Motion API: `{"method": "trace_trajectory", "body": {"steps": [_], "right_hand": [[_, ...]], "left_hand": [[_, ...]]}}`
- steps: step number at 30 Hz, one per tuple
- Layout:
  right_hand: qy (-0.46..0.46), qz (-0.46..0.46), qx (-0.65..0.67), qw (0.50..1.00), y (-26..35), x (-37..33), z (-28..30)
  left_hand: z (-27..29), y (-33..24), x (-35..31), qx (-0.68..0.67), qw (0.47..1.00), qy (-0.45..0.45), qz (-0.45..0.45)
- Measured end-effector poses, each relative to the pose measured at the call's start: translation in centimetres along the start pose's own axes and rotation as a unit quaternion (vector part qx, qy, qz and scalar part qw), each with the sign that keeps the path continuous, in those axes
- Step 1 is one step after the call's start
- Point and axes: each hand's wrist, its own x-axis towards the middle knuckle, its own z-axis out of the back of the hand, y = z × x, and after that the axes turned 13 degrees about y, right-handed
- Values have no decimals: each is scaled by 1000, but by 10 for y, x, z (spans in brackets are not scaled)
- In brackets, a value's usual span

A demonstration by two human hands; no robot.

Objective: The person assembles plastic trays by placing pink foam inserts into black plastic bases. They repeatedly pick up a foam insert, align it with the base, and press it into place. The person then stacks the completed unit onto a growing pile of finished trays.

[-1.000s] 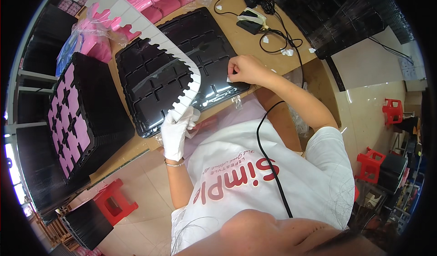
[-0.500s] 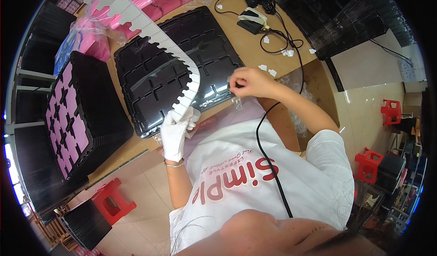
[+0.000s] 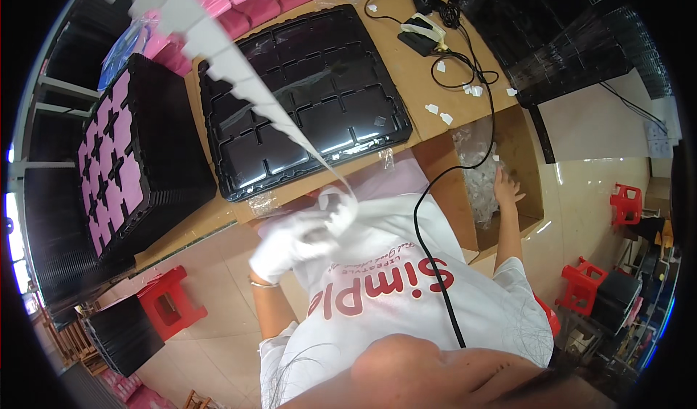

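Observation:
My left hand (image 3: 290,248), in a white glove and smeared by motion, is closed on the lower end of a long white label strip (image 3: 207,35) with notched edges. From that hand, held before my shirt, the strip runs up and leftward across a black plastic tray (image 3: 356,115) on the table. A small translucent piece (image 3: 380,121) lies at the tray's near right corner. Bare and with fingers spread, my right hand (image 3: 507,189) is over an open carton (image 3: 439,180) holding crumpled clear plastic (image 3: 481,184). Near its fingertips is a small white scrap (image 3: 496,158).
To the left stands a stack of black trays (image 3: 174,147) with pink pieces on its side. Pink bundles (image 3: 250,9) lie at the back. A black cable (image 3: 440,271) hangs over my shirt. Red stools (image 3: 170,304) stand on the floor.
My right hand has left the tray's near right corner and reached over the carton, opening. My left hand has come nearer my body, drawing the strip's end with it.

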Motion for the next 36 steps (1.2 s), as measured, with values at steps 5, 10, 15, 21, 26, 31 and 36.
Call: {"method": "trace_trajectory", "body": {"steps": [5,10,15,21,26,31,36], "right_hand": [[-95,55,95,989,69,16,57],[29,411,345,844,248,12,146],[89,705,131,692,319,47,144],[112,754,14,647,331,55,142],[93,759,0,644,333,53,140],[83,768,-50,633,339,46,142],[88,773,-66,625,343,50,140]], "left_hand": [[28,42,-21,-77,894,-441,21],[54,30,13,332,833,-441,-40],[62,30,21,357,847,-391,-38],[63,33,20,365,851,-376,-34],[62,39,17,352,858,-372,-29],[62,43,19,355,855,-379,-17],[61,45,20,356,850,-387,-31]]}}
